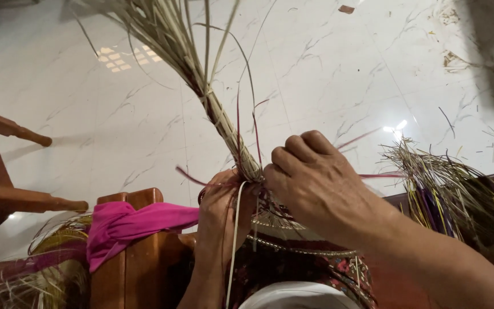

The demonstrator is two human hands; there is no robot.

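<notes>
Both hands are closed at the base of the straw bundle point(224, 123), centre near: left hand point(221, 206) clamped beneath it, right hand point(315, 183) pinched on a pale strand point(234, 240). Binding judged under way; tension must be held for tightening.

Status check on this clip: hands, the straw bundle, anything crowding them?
Left hand and right hand both clamped at the base of the bound straw bundle. Bundle upright, tilted left. Pink cloth on wooden post beside left hand; loose straw pile to the right.
</notes>
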